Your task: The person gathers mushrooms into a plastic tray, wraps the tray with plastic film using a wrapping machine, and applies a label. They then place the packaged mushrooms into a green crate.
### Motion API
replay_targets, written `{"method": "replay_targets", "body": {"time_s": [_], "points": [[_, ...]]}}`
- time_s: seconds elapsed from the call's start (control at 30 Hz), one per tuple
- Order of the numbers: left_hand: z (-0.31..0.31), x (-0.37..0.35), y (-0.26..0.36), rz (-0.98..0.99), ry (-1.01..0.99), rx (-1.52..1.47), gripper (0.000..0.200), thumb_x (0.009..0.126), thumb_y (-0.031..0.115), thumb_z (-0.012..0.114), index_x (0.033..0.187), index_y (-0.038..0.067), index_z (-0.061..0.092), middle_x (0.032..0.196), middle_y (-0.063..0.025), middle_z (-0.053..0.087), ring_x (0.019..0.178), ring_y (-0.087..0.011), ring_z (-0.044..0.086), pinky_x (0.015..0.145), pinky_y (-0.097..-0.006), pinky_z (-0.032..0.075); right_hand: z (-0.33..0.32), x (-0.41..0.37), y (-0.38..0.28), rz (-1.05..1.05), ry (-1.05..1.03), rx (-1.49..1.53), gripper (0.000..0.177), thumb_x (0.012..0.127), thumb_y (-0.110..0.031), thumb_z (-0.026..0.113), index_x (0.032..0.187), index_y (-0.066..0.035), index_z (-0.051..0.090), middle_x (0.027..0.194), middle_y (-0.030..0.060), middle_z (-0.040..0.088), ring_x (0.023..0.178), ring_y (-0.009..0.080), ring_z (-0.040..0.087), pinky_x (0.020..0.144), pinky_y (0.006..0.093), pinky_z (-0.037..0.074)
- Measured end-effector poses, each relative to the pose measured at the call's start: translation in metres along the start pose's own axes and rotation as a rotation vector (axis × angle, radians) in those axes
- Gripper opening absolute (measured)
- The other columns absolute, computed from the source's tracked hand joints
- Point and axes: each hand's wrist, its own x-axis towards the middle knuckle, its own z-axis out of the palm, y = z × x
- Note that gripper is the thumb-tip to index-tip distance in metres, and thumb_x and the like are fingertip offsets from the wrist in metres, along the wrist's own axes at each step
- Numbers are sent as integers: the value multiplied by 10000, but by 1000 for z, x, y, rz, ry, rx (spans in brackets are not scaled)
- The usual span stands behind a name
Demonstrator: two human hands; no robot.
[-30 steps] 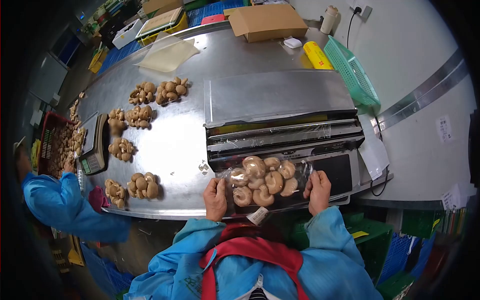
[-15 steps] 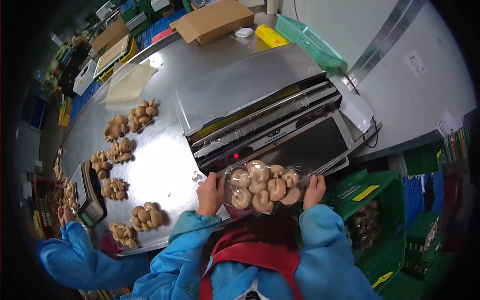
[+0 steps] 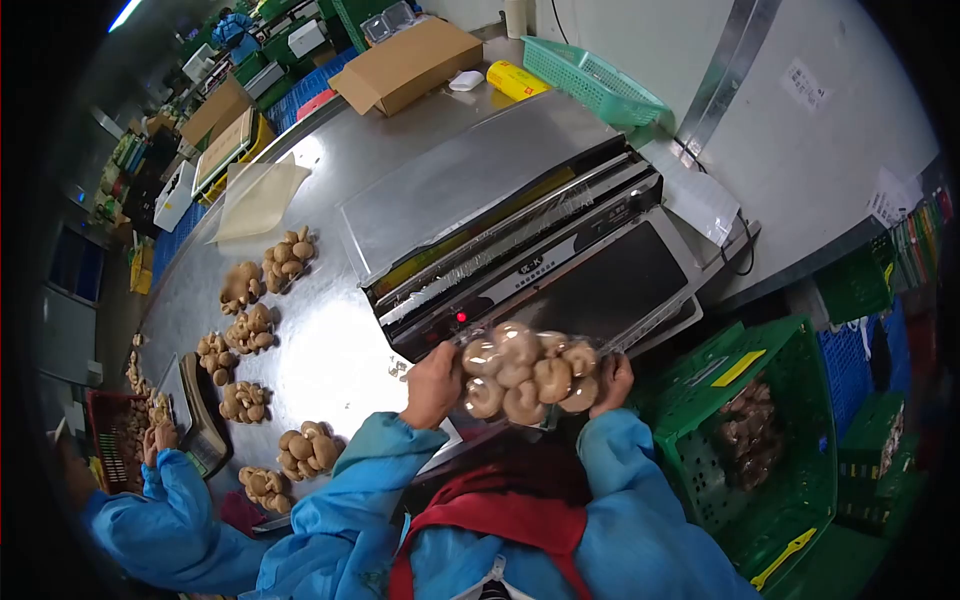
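Note:
A pack of brown mushrooms (image 3: 520,372) in clear film is held up between my two hands, in front of the film-wrapping machine (image 3: 540,270). My left hand (image 3: 434,386) is closed at the pack's left end, with the thumb on top. At the right end my right hand (image 3: 613,387) grips the film edge, its fingers curled and partly hidden behind the pack. The mushroom caps face up under the shiny film. Whether a tray lies beneath them is hard to see.
Several mushroom clusters (image 3: 243,402) lie on the steel table (image 3: 400,160). At left, a co-worker's hands (image 3: 160,440) are beside a scale (image 3: 203,415). A green crate (image 3: 810,430) with packed mushrooms stands at lower right. Behind are a cardboard box (image 3: 410,65) and a mint basket (image 3: 595,85).
My hands have come slightly closer together, and the loose film at the pack's ends is now gathered in against it. The head view has shifted a little.

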Motion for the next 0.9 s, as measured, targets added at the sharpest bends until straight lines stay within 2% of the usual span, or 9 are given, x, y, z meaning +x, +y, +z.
{"method": "replay_targets", "body": {"time_s": [0.17,0.3,0.47,0.53,0.57,0.6,0.7,0.8,0.9], "points": [[21,-6,41,46,-251,-266,58,849,92,565,865,39,549,742,-153,606,661,-290,611,585,-365,470,-21,-31,-30,548,-259,809,152,887,-144,527,869,-1,577,799,87,582,754,192,574,702,331,455],[-23,-37,90,-435,-518,-1442,171,910,165,567,995,17,560,951,-20,600,896,-95,556,793,-249,458,-74,-66,-105,904,-653,1041,133,878,-139,561,879,-8,584,860,79,587,806,166,572,758,318,451],[-81,-44,120,-4,-1251,-1593,730,823,381,630,1370,-6,341,1485,-161,33,1260,-285,368,1020,-418,331,-100,-100,-186,1212,-1188,891,120,867,-132,604,892,-15,594,936,70,593,871,133,570,830,302,445],[-93,-61,126,-395,-1350,-1877,702,809,335,651,1361,9,366,1397,-174,298,1209,-297,423,991,-403,357,-101,-83,-209,1028,-1273,580,119,862,-129,622,897,-18,598,966,66,596,897,120,569,858,296,443],[-104,-69,131,-737,-1384,-2005,681,802,336,657,1339,7,398,1345,-176,393,1175,-306,458,976,-395,373,-99,-64,-218,588,-1272,268,114,845,-81,592,929,-3,586,948,75,601,887,133,573,848,296,445],[-104,-69,129,-729,-1446,-2005,674,809,337,648,1339,7,394,1344,-177,395,1179,-305,456,979,-394,371,-98,-46,-227,202,-1171,-118,140,829,-33,563,962,12,575,929,85,607,877,147,576,839,296,447],[-107,-76,114,-449,-1548,-1864,654,829,342,619,1340,8,385,1342,-179,401,1188,-302,452,990,-390,367,-71,-40,-328,-150,-690,177,311,779,-13,583,1082,7,513,988,126,577,958,161,557,802,297,462],[-112,-85,104,-275,-1607,-1739,634,848,347,591,1341,10,375,1340,-181,407,1198,-299,447,1001,-386,362,-40,-88,-353,-748,-1652,-81,804,770,-284,708,1376,23,279,1274,216,463,1146,338,497,948,377,417],[-114,-92,91,-145,-1625,-1542,615,868,352,563,1341,11,366,1338,-183,412,1208,-295,443,1012,-382,357,-50,-83,-346,-239,-1856,-305,721,799,-304,653,1343,28,315,1291,226,452,1135,351,506,933,401,417]]}}
